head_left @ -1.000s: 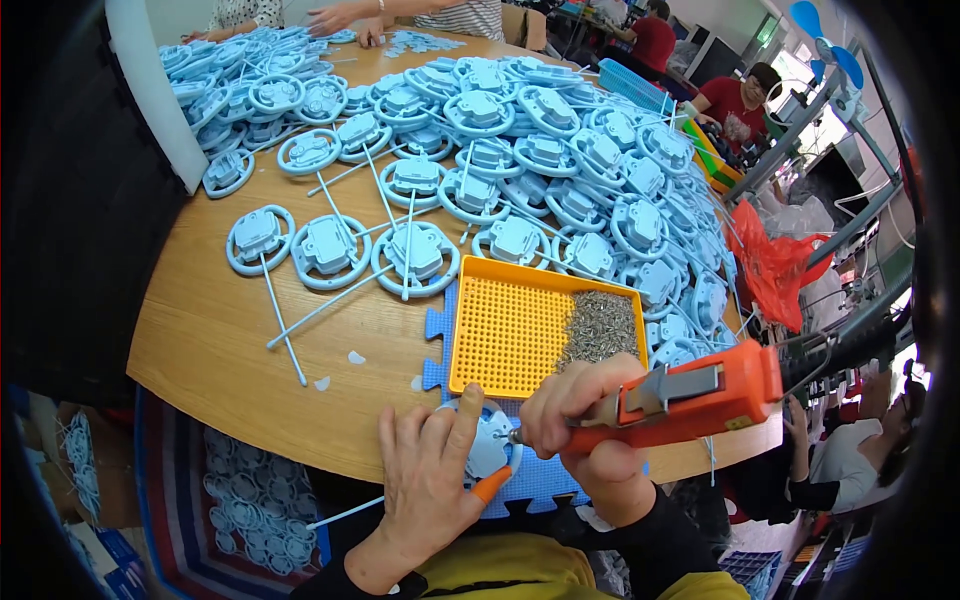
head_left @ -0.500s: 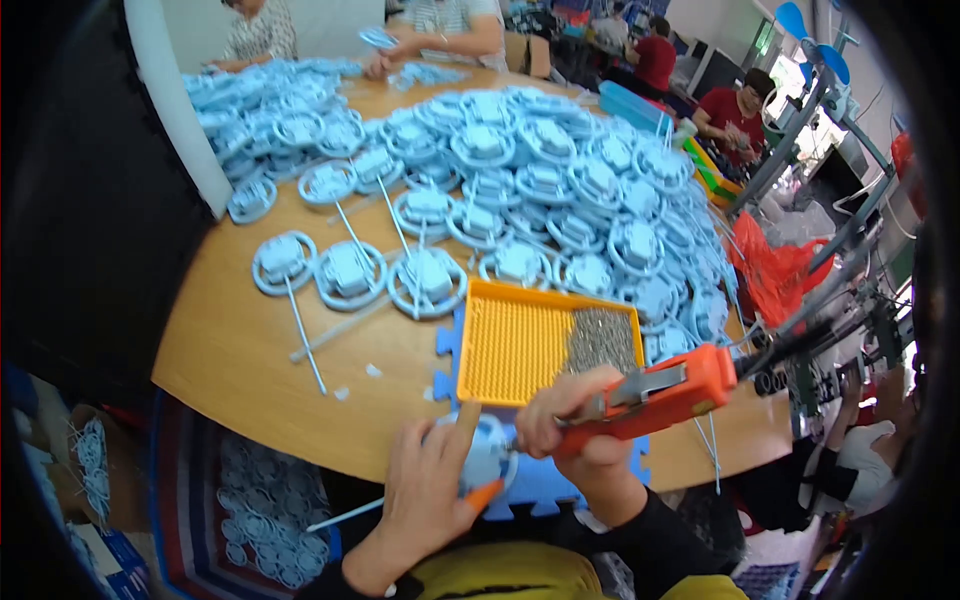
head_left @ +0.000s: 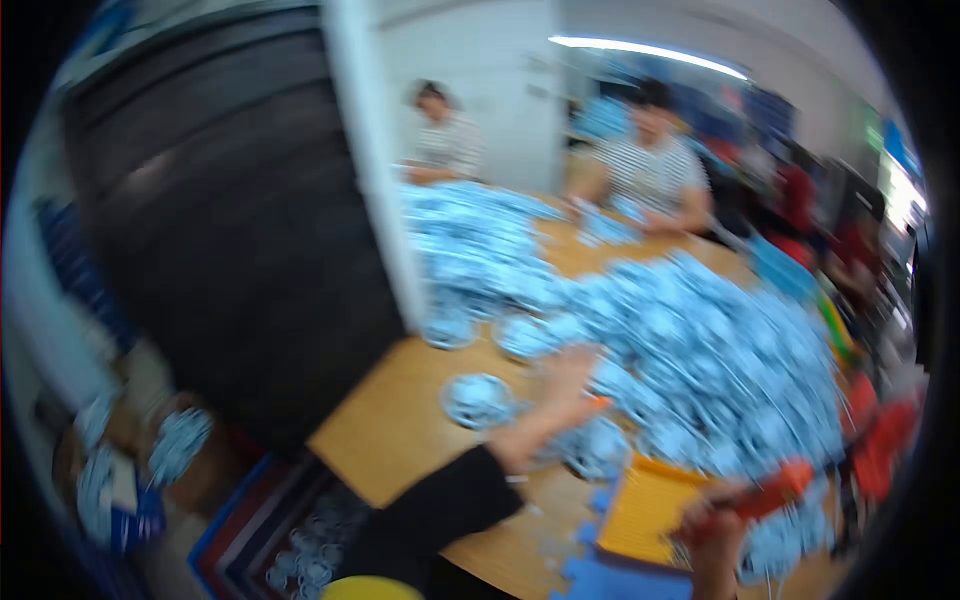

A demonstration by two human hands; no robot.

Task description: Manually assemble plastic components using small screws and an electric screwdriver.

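Observation:
My left hand (head_left: 568, 385) stretches out over the table among light-blue round plastic parts, with something orange around its thumb. Motion blur smears its fingers, and I cannot make out what they touch. Left of it lies one round part (head_left: 478, 400), and another round part (head_left: 598, 447) is just below its fingers. My right hand (head_left: 712, 530) is closed around an orange electric screwdriver (head_left: 780, 488), held over the right side of a yellow tray (head_left: 640, 500). That hand partly covers the tray.
A large heap of light-blue parts (head_left: 700, 350) spreads over the table, with another pile (head_left: 480, 235) behind. A blue foam mat (head_left: 630, 582) lies by the tray. Two people sit across the table. A dark panel (head_left: 230, 220) stands at left; a red bag (head_left: 885, 450) hangs at right.
The view has swung left and up. My left hand has left the round part on the foam mat and reached forward to the parts. My right hand still holds the screwdriver.

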